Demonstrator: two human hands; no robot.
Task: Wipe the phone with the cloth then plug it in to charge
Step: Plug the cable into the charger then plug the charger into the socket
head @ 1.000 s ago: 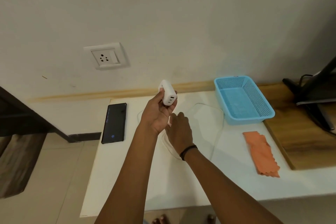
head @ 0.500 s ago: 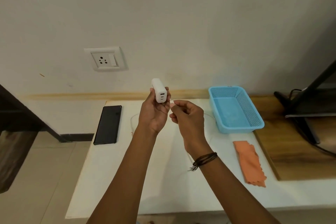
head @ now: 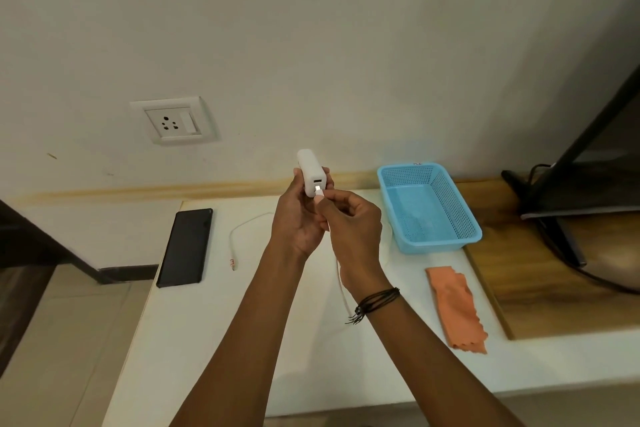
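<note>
My left hand [head: 300, 222] holds a white charger block [head: 310, 174] upright above the white table [head: 214, 340]. My right hand [head: 349, 222] pinches the white cable's plug [head: 319, 197] and presses it against a lower port of the charger. The white cable [head: 242, 229] loops over the table, and its free end lies near the black phone [head: 185, 247], which rests flat at the table's left edge. An orange cloth [head: 456, 308] lies crumpled on the right side of the table.
A white wall socket with a switch [head: 173, 122] sits on the wall above the phone. A blue plastic basket [head: 427, 206] stands at the back right. Beyond it is a wooden surface [head: 554, 274] with a dark monitor stand [head: 568, 191] and cables.
My right hand picked the cable's plug up from the table and brought it to the charger's port. My left hand kept holding the charger, shifting it slightly.
</note>
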